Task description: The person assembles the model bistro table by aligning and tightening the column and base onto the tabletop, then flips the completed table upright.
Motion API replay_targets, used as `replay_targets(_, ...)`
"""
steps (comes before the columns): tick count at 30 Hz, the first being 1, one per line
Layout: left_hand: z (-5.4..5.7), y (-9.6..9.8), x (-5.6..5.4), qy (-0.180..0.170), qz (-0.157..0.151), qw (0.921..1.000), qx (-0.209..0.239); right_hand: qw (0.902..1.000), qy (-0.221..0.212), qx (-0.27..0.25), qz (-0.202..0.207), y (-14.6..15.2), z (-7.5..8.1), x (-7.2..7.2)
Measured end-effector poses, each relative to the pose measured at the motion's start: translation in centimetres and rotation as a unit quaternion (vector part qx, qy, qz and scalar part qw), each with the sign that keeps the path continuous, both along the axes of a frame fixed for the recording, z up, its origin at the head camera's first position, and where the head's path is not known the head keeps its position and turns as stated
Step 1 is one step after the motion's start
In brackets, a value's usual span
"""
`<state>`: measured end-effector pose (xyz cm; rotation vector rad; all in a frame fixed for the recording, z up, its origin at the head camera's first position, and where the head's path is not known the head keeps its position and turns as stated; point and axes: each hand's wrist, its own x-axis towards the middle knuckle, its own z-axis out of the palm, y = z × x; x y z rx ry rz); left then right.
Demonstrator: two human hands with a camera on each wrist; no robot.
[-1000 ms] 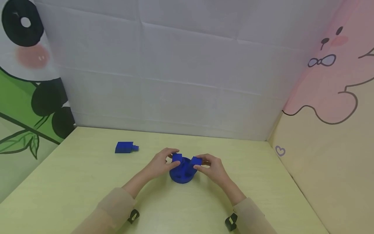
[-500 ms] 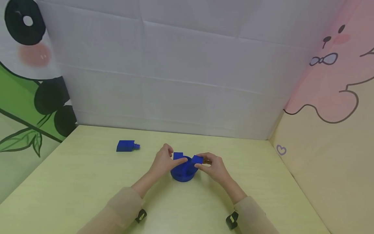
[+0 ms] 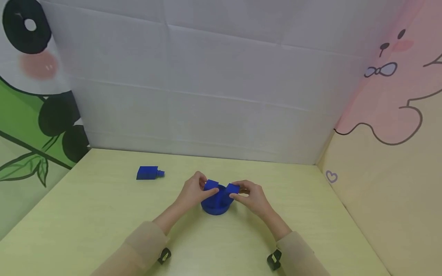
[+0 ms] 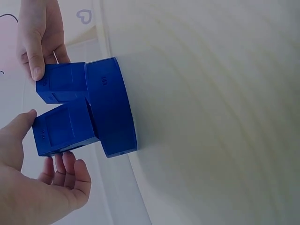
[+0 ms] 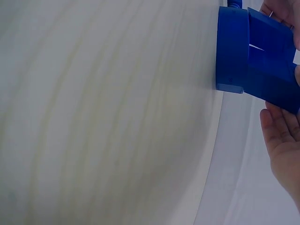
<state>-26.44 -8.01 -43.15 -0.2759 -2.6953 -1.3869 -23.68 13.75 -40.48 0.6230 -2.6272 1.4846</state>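
A round blue base (image 3: pixel 215 210) stands on the table, with two blue box-shaped blocks rising from it. My left hand (image 3: pixel 191 191) pinches the left block (image 3: pixel 211 184) between thumb and fingers. That block tilts, and a narrow dark gap shows between it and the base in the left wrist view, where its recessed side panel (image 4: pixel 61 125) faces the camera. On the other side, my right hand (image 3: pixel 253 197) grips the right block (image 3: pixel 233 188) at its upper end. This block meets the base wall (image 4: pixel 110 103). How the blocks fit inside is hidden.
A blue bottle-shaped piece (image 3: pixel 147 173) with a stepped neck lies at the back left of the pale table (image 3: pixel 103 230). A white cloth wall (image 3: pixel 207 96) stands behind, and printed cartoon panels flank both sides.
Half a second ago my left fingers were lifted off the left block; now they hold it again, and it leans more. My right hand keeps its grip.
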Motion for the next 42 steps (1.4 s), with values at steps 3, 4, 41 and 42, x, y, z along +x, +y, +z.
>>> replay_targets(3, 0.0, -0.3, 0.1, 0.01, -0.02, 0.9997, -0.005, 1.0, -0.002, -0.002, 0.001, -0.1, 0.0, 0.0)
replay_targets(4, 0.0, -0.4, 0.2, 0.013, -0.028, 0.9995, -0.007, 1.0, -0.002, -0.004, 0.002, -0.1, 0.0, 0.0)
replay_targets(41, 0.0, 0.6, 1.0, 0.032, -0.044, 0.9985, 0.006, 0.9999, 0.007, 0.005, -0.01, -0.3, -0.1, -0.1)
replay_targets(42, -0.1, 0.6, 1.0, 0.029, -0.045, 0.9985, 0.006, 0.9999, 0.005, 0.004, -0.009, -0.3, -0.1, -0.1)
